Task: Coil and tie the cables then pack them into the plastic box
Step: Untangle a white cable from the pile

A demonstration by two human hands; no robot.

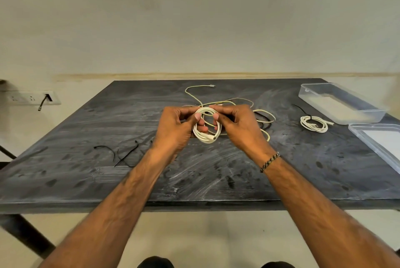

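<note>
Two hands: left hand (175,125) and right hand (238,126) both grip white cable coil (206,128) above table (86,129) centre | step: coiling, seemingly finished | next: black zip ties (121,155), near left edge.

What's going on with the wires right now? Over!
Left hand and right hand both grip white coil, untied. Tied coil beside empty plastic box. Loose cable behind hands; black ties left. Nothing blocking.
</note>
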